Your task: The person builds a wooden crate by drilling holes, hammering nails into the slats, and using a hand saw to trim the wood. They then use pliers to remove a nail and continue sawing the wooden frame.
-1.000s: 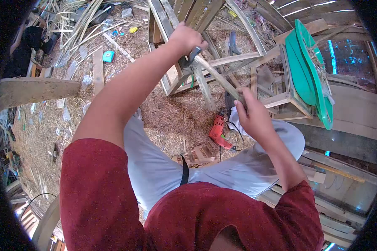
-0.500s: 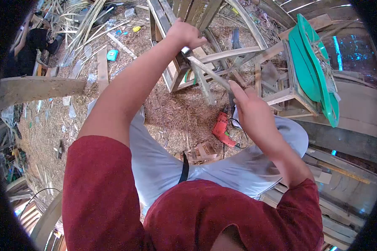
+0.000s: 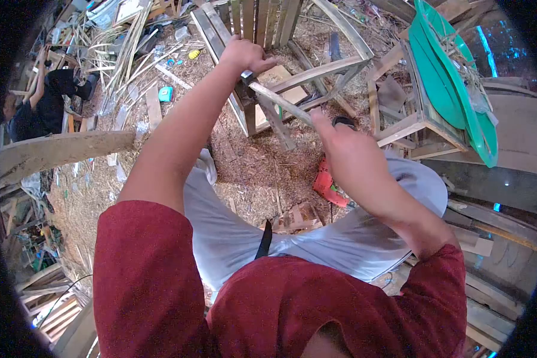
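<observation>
In my right hand, fingers closed around the grip, is a hammer with a pale wooden handle. Its metal head sits at the corner of a slatted wooden chair frame, just below my left hand. That left hand is wrapped over the frame's top corner, thumb stretched to the right. Whether it also pinches a nail is hidden. A curved wooden arm piece runs from this corner to the right. On the floor between my legs, partly behind my right forearm, lies a red power drill.
Green plastic pieces lean on a second wooden frame at the right. A curved plank juts in from the left. Another person in dark clothes sits at far left. Wood strips and shavings litter the floor.
The view has shifted a little, showing more of the other person at left. The hammer head and my left hand appear further left; my right forearm now covers part of the drill.
</observation>
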Tool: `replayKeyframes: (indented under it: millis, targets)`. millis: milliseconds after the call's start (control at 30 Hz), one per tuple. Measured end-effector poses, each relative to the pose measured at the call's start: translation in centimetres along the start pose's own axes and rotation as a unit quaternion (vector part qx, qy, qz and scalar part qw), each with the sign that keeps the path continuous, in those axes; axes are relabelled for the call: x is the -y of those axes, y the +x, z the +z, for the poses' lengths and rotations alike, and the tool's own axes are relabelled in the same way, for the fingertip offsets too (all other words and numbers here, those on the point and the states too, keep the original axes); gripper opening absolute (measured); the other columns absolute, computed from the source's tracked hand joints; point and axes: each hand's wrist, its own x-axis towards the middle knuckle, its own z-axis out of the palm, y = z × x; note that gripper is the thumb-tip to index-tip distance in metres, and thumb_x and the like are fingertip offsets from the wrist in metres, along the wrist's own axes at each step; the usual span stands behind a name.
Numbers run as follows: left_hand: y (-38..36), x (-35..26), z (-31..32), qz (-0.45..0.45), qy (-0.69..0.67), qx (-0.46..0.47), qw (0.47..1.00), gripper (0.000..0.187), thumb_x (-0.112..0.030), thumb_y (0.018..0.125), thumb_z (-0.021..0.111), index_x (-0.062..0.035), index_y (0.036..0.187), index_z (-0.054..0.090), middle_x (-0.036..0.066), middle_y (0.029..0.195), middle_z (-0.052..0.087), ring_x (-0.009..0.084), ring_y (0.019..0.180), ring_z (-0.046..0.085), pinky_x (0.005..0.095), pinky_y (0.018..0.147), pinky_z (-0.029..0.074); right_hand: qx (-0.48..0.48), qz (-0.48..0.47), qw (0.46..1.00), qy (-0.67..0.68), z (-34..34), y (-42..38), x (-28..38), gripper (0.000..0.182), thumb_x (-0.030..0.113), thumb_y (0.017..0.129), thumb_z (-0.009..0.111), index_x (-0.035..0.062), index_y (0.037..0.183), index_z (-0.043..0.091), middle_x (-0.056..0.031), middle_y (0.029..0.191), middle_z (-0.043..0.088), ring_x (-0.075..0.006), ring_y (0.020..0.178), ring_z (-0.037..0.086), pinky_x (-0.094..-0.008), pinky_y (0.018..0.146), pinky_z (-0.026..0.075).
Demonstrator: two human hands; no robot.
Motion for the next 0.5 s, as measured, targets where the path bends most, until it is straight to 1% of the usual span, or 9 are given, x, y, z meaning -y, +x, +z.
replayKeyframes:
  millis: [167,367,467,500]
  targets:
    - [0.1,0.1,0.2,0.005,0.005,-0.005,1.0,0.079,-0.074,0.094,0.033,-0.0108,0.083,0.078,0.015,0.081,0.073,0.0348,0.086,0.071,0.0485,0.097,0.042,0.0,0.005,1.0,0.018,0.3,-0.4,-0.3,0.052,0.001,0.089,0.055,0.0056,0.14,0.046,-0.0187,0.088,0.067,-0.0381,0.077,0.071,-0.0495,0.064,0.057]
    - [0.1,0.2,0.7,0.007,0.008,-0.022,1.0,0.078,-0.074,0.094,0.033,-0.0118,0.084,0.078,0.016,0.08,0.073,0.0357,0.086,0.07,0.049,0.097,0.043,0.005,0.022,0.999,0.027,1.4,-0.8,-0.6,0.055,0.002,0.089,0.055,0.0068,0.143,0.044,-0.0199,0.09,0.067,-0.0396,0.08,0.071,-0.0506,0.067,0.057]
    - [0.2,0.2,1.2,0.003,-0.007,-0.044,0.999,0.076,-0.074,0.094,0.034,-0.012,0.084,0.078,0.016,0.08,0.073,0.0353,0.085,0.07,0.0486,0.098,0.042,0.006,0.026,0.999,0.037,1.9,-1.1,-0.9,0.055,0.003,0.09,0.056,0.0069,0.143,0.043,-0.0207,0.091,0.067,-0.0406,0.081,0.07,-0.0517,0.068,0.057]
    - [0.1,0.0,0.9,-0.002,-0.008,-0.035,0.999,0.075,-0.072,0.093,0.036,-0.0116,0.085,0.079,0.015,0.081,0.073,0.034,0.087,0.07,0.047,0.098,0.042,0.005,0.025,0.999,0.04,2.2,-1.1,-1.0,0.055,0.003,0.09,0.056,0.007,0.143,0.043,-0.021,0.092,0.068,-0.0409,0.082,0.07,-0.0521,0.068,0.057]
